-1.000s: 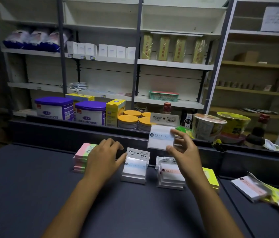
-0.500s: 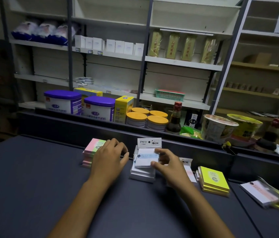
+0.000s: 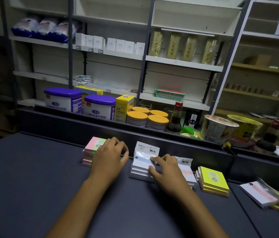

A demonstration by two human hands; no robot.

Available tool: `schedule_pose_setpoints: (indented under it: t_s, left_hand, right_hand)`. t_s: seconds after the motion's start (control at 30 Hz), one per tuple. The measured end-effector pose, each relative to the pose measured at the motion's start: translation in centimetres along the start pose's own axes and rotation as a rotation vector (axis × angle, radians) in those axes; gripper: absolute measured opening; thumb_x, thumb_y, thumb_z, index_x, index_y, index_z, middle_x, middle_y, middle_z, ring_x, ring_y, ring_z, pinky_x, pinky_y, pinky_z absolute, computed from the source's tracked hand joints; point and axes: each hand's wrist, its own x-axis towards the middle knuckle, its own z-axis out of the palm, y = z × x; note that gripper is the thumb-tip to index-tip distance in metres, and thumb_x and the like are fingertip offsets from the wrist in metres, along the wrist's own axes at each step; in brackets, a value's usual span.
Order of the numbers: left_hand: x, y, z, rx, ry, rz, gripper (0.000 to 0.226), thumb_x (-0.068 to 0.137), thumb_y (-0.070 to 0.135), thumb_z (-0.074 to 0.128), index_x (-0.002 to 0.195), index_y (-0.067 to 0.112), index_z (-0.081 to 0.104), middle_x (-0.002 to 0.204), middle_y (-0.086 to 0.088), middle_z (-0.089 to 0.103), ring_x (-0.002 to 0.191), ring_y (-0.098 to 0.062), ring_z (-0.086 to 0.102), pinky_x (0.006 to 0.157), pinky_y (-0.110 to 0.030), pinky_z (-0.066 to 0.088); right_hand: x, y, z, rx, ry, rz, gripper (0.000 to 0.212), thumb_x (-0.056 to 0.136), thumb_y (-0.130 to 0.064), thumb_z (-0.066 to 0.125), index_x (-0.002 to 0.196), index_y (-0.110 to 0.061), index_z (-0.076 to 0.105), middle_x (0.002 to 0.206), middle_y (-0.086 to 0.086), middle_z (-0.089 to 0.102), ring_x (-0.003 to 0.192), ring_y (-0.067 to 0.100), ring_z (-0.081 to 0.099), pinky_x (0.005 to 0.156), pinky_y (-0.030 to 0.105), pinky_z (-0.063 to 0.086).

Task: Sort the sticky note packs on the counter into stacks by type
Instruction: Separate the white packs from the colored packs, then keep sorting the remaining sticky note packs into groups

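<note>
A small shop: price-tagged shelves [image 3: 183, 63] of boxed goods, milk-powder tins [image 3: 63, 100] and noodle cups [image 3: 218, 127] behind the worktop [image 3: 32, 177].

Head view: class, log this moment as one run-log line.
left hand: rests on pink-green stack | right hand: on blue-white stack | yellow stack: untouched

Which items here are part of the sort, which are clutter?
Job: pink-green stack, blue-white stack, pink-white stack, yellow stack, unsorted packs, left hand, right hand.
Clutter: purple-lidded tubs, orange-lidded jars, sauce bottle, noodle cups.
</note>
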Motion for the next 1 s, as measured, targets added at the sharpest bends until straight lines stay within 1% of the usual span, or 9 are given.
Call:
schedule_pose_setpoints:
  t_s: [0.1,0.27,0.4,0.53,0.6,0.67,0.73,0.87,1.0]
  left_hand:
    - [0.0,0.1,0.1,-0.012,-0.012,0.008,0.008,0.091,0.034,0.060,0.095,0.028,0.064,0.097,0.009,0.056,0.092,-0.010,0.053,0.074,-0.025,0.047]
    - [0.1,0.5,0.5,-0.043,-0.031,0.041,0.011,0.091,0.037,0.059,0.098,0.029,0.062,0.098,0.011,0.055,0.092,-0.009,0.053,0.072,-0.023,0.044]
    - [0.1,1.1,0.9,-0.074,-0.031,0.075,0.013,0.090,0.037,0.059,0.100,0.029,0.062,0.097,0.011,0.057,0.090,-0.010,0.054,0.068,-0.023,0.042]
    - [-0.4,2.1,0.8,-0.136,-0.041,0.106,0.014,0.089,0.037,0.061,0.101,0.030,0.062,0.095,0.013,0.059,0.090,-0.008,0.056,0.069,-0.023,0.040]
    - [-0.7,3.0,0.7,-0.179,-0.071,0.119,0.015,0.089,0.037,0.061,0.103,0.030,0.062,0.097,0.014,0.059,0.093,-0.008,0.057,0.069,-0.023,0.039]
    - [-0.8,4.2,0.5,-0.218,-0.107,0.154,0.017,0.089,0.037,0.061,0.104,0.029,0.062,0.101,0.012,0.059,0.098,-0.011,0.057,0.069,-0.025,0.043]
    - [-0.9,5.5,0.1,-0.228,-0.148,0.190,0.020,0.090,0.039,0.060,0.106,0.028,0.062,0.104,0.010,0.060,0.103,-0.013,0.056,0.074,-0.028,0.047]
    - [-1.5,8.4,-1.2,-0.226,-0.254,0.240,0.025,0.090,0.045,0.058,0.109,0.029,0.060,0.109,0.008,0.060,0.108,-0.015,0.056,0.080,-0.033,0.050]
    - [-2.5,12.4,-2.4,-0.268,-0.287,0.308,0.025,0.091,0.045,0.057,0.110,0.030,0.059,0.108,0.009,0.059,0.106,-0.014,0.056,0.080,-0.035,0.052]
  right_hand:
    - [-0.3,-0.1,0.0,-0.017,0.019,-0.039,0.043,0.098,-0.047,0.049,0.137,-0.030,0.052,0.112,-0.007,0.044,0.116,0.011,0.038,0.095,0.024,0.035]
    - [-0.7,0.1,-1.3,0.002,0.087,-0.055,0.038,0.095,-0.042,0.057,0.129,-0.027,0.054,0.116,-0.008,0.048,0.116,0.011,0.044,0.098,0.028,0.040]
    - [-1.6,1.0,-3.0,-0.149,0.138,-0.042,0.032,0.092,-0.040,0.059,0.121,-0.028,0.053,0.116,-0.009,0.048,0.113,0.013,0.047,0.089,0.029,0.042]
    - [-3.3,1.3,-5.1,-0.304,0.112,0.023,0.034,0.091,-0.041,0.057,0.120,-0.026,0.049,0.118,-0.005,0.050,0.114,0.018,0.048,0.089,0.036,0.046]
    - [-4.4,1.5,-6.3,-0.336,0.077,0.071,0.037,0.091,-0.041,0.057,0.122,-0.024,0.048,0.119,-0.004,0.050,0.114,0.018,0.048,0.086,0.034,0.046]
    - [-5.5,1.8,-7.7,-0.367,0.054,0.117,0.039,0.089,-0.042,0.059,0.122,-0.023,0.049,0.119,-0.003,0.051,0.114,0.019,0.048,0.084,0.032,0.044]
    - [-6.9,2.1,-9.1,-0.383,0.051,0.163,0.039,0.089,-0.044,0.061,0.120,-0.022,0.050,0.117,-0.002,0.053,0.113,0.020,0.049,0.081,0.031,0.040]
    - [-10.6,2.5,-11.9,-0.376,0.072,0.248,0.044,0.090,-0.048,0.061,0.122,-0.020,0.052,0.122,0.000,0.055,0.117,0.020,0.050,0.090,0.035,0.046]
    - [-15.0,3.4,-15.1,-0.421,0.080,0.313,0.044,0.091,-0.052,0.060,0.121,-0.021,0.052,0.122,0.000,0.054,0.117,0.019,0.051,0.091,0.035,0.047]
